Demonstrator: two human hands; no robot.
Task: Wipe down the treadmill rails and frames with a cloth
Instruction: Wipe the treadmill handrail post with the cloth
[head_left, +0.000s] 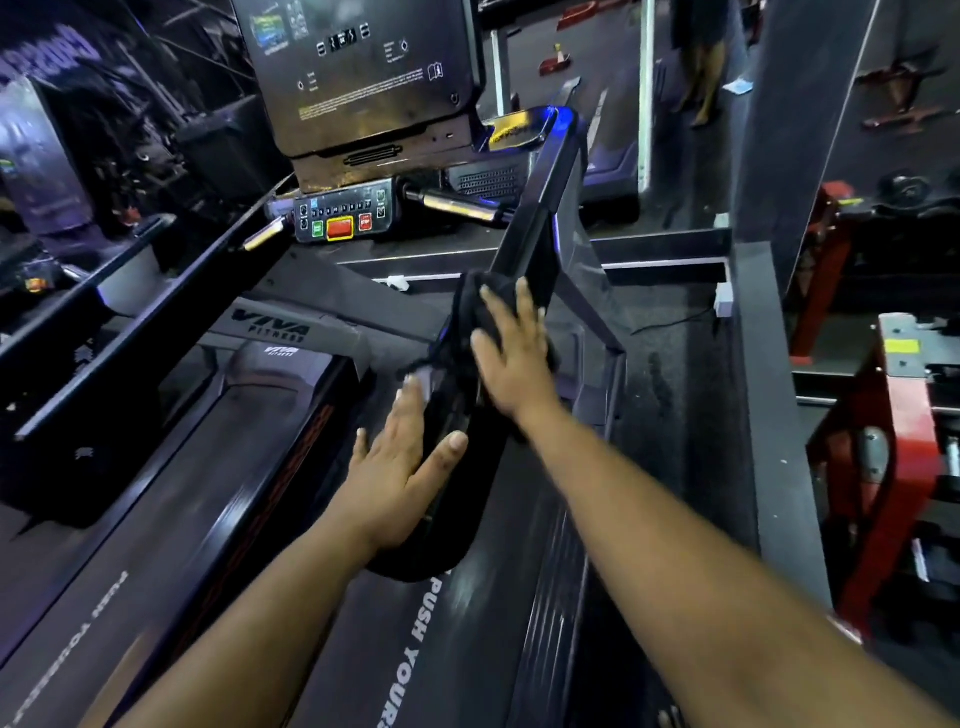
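Both hands flat, right hand (511, 364) pressing cloth (470, 332) on rail (540, 228), left hand (400, 467) seemingly steadying rail's end.

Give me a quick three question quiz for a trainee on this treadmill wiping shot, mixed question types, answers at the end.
1. True or false: the right hand presses the black cloth onto the right handrail.
2. Which hand lies flat on the rail's rounded near end, nearer the camera? A) left B) right
3. Fill in: the big button on the control strip is red with a ____ border.

Key:
1. True
2. A, the left hand
3. yellow
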